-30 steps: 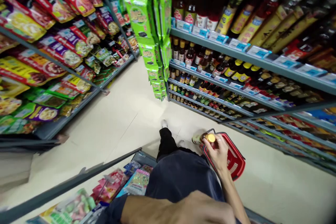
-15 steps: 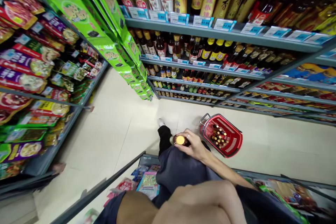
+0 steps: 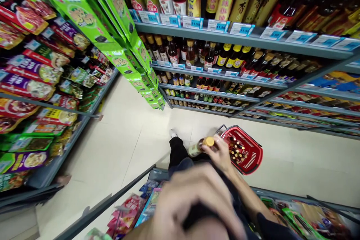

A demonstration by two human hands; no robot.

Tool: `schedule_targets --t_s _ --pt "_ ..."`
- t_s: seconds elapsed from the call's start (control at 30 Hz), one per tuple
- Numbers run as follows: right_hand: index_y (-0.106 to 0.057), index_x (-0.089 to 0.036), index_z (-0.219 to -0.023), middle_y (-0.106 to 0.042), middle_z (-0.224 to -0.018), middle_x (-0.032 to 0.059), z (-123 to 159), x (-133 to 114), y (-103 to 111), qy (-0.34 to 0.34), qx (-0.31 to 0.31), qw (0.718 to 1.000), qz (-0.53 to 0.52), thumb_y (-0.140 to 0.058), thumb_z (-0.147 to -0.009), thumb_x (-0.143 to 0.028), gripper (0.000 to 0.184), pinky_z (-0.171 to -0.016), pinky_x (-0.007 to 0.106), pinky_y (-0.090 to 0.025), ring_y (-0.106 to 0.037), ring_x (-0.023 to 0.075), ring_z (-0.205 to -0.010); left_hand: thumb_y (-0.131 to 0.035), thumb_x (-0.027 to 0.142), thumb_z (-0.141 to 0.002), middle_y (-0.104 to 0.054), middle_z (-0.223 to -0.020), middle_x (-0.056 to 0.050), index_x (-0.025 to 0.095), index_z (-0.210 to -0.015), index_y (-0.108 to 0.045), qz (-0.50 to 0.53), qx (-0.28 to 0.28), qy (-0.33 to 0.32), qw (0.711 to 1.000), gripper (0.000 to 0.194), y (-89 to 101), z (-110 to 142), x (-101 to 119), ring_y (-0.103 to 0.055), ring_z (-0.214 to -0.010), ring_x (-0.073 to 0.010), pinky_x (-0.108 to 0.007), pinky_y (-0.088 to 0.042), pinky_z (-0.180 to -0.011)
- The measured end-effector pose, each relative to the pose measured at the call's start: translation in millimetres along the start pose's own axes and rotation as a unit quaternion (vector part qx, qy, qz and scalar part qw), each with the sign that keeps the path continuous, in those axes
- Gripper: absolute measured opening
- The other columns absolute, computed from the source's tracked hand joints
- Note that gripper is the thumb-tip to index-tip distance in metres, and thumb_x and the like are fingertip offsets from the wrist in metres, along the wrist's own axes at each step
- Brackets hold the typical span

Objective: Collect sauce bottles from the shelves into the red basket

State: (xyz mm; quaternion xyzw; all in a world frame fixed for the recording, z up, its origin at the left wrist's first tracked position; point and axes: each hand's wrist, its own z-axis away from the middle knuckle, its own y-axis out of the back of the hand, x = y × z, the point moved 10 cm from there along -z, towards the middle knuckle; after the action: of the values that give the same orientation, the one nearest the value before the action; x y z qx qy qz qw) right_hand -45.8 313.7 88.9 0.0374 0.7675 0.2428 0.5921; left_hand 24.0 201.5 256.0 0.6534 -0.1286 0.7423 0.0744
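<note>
My right hand [image 3: 221, 153] grips a glass bottle [image 3: 196, 147] near its yellow cap. The bottle tilts, its pale label towards the lower left, over my dark trousers. Just beyond that hand, a red shopping basket [image 3: 254, 140] stands on the floor with several small yellow-capped bottles [image 3: 237, 152] inside. My left hand [image 3: 197, 191] is large and blurred, close to the camera. Its fingers look bent, but the blur hides whether anything is in them.
In front rises a grey shelf unit [image 3: 239, 34] full of sauce and oil bottles with price tags. Green snack packs [image 3: 123, 60] hang on its left end. Bagged foods [image 3: 33, 71] fill a rack on the left. More packets [image 3: 128, 210] lie on low shelving beside me.
My right hand has moved a little to the right with the bottle, which now tilts and shows its label. My left hand has come into view in the foreground.
</note>
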Motion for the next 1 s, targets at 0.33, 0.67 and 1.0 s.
schedule_targets --t_s 0.33,0.67,1.0 --pt "-0.066 -0.018 -0.093 -0.053 -0.071 -0.002 -69 39 62 -0.114 0.076 0.982 -0.129 -0.068 -0.087 -0.055 0.038 -0.051 0.024 -0.041 -0.047 0.0108 -0.057 -0.045 0.055 -0.099 -0.069 -0.129 -0.015 0.015 -0.116 -0.069 0.037 0.167 0.105 0.98 0.049 84.4 -68 -229 -0.064 -0.121 -0.027 -0.042 -0.05 -0.102" --pt "-0.066 -0.019 -0.1 -0.051 -0.081 -0.0006 -63 15 19 -0.004 0.0 1.0 -0.003 -0.071 -0.089 -0.041 0.025 -0.064 0.027 -0.042 -0.046 0.013 -0.068 -0.073 0.031 -0.085 -0.063 -0.14 -0.011 0.02 -0.137 -0.058 -0.183 0.138 0.038 0.973 0.055 63.4 -93 -214 -0.058 -0.129 -0.026 -0.041 -0.044 -0.112" --pt "-0.065 -0.019 -0.118 -0.058 -0.091 0.0046 -105 66 -33 -0.013 -0.029 0.999 0.04 -0.064 -0.096 -0.042 0.032 -0.075 0.03 -0.049 -0.055 0.0171 -0.08 -0.063 0.035 -0.094 -0.068 -0.13 -0.012 0.019 -0.129 -0.062 -0.19 0.065 0.02 0.979 0.038 124.5 -161 -276 -0.063 -0.121 -0.0259 -0.041 -0.048 -0.107"
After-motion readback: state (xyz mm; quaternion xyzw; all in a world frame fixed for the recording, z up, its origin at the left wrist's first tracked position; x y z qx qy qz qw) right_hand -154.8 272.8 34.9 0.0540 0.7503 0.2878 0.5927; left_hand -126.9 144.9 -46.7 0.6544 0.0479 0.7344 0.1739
